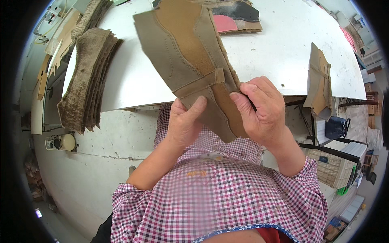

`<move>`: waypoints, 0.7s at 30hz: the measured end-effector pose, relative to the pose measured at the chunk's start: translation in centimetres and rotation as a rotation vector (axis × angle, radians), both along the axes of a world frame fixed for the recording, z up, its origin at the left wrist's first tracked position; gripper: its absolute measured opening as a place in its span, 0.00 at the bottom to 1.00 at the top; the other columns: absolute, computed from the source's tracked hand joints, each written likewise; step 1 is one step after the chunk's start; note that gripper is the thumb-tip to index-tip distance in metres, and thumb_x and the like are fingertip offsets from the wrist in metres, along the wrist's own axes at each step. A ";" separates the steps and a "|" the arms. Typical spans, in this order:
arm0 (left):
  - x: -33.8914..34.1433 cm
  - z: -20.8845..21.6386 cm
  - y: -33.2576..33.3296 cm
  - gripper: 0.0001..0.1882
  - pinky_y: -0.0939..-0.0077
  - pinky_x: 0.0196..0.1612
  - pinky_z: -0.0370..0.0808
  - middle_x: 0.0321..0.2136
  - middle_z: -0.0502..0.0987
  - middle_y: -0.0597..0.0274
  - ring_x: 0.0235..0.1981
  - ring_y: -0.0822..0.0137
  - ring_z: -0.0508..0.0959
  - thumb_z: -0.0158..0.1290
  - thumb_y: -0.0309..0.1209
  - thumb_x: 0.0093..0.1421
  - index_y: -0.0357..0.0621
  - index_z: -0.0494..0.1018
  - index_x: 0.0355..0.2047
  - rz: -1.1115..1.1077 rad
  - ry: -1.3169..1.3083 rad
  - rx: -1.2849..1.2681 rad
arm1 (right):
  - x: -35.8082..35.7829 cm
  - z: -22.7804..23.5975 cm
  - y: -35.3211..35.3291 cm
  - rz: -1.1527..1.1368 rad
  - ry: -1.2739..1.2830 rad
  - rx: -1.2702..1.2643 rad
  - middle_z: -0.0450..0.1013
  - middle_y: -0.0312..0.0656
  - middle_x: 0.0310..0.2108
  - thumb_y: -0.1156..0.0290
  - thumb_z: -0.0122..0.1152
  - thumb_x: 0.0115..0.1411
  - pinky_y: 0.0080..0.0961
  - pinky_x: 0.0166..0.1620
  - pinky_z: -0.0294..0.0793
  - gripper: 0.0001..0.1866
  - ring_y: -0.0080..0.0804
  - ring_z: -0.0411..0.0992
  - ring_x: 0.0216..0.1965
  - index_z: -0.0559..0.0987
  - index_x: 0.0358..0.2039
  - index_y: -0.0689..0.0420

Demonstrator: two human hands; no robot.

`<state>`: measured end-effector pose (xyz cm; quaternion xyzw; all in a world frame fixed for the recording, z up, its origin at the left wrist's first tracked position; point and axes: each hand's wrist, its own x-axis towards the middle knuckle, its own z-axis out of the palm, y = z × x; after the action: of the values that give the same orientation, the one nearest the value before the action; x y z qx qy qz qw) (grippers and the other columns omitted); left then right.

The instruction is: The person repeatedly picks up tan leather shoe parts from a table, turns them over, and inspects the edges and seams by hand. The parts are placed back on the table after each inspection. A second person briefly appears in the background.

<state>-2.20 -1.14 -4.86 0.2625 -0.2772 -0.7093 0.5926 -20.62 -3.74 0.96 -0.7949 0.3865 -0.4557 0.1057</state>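
Two bare hands grip one long, curved panel (184,36) of taupe and tan suede-like material with a brown pile backing showing along its right edge. The left hand (185,121) clasps its left side, thumb lying flat on the face below a narrow stitched cross strap (206,81), the fingers hidden behind. The right hand (263,109) closes on the opposite side, thumb and bent forefinger pinching the edge just below the strap's squared end.

The panel slants across the near edge of a white-topped bench (279,56), its lower end in front of the wearer's pink, black and white checked garment (174,202); whether it touches the bench cannot be told.

Beyond its upper end, toward the bench's far edge, lie a pink piece (225,24) and a black piece (243,13) on brown material. A stack of brown, shaggy-pile pieces (87,73) overhangs the near left corner, with a second brown pile stack (91,18) farther along the left edge. Near the right corner, a similar taupe and tan panel (317,81) hangs partly over the near edge. Below that corner are a dark blue bag (336,126) and a cream slatted plastic crate (330,166).
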 end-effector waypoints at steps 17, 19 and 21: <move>2.1 6.0 1.1 0.15 0.74 0.25 0.70 0.24 0.75 0.61 0.25 0.65 0.74 0.66 0.22 0.41 0.40 0.77 0.32 -0.058 -1.370 -0.990 | -2.5 0.7 2.3 0.342 0.221 0.117 0.70 0.40 0.28 0.76 0.70 0.41 0.30 0.31 0.69 0.14 0.37 0.69 0.28 0.77 0.30 0.58; 2.0 5.3 1.6 0.13 0.75 0.23 0.68 0.23 0.74 0.60 0.23 0.67 0.73 0.66 0.21 0.43 0.38 0.77 0.31 -0.107 -1.286 -0.902 | -2.7 0.3 2.8 0.337 0.248 0.082 0.71 0.40 0.29 0.75 0.70 0.42 0.30 0.32 0.69 0.15 0.37 0.69 0.29 0.76 0.31 0.59; 2.1 5.4 2.0 0.12 0.75 0.23 0.67 0.22 0.74 0.60 0.22 0.68 0.72 0.65 0.21 0.45 0.37 0.77 0.31 -0.147 -1.254 -0.849 | -3.0 0.1 3.2 0.361 0.279 0.040 0.71 0.41 0.31 0.74 0.70 0.42 0.29 0.32 0.69 0.16 0.37 0.69 0.29 0.76 0.32 0.59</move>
<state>-0.12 0.87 0.51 0.3468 -0.8278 -0.2976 0.3254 -23.64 -0.58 1.08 -0.9043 0.2577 -0.3072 0.1467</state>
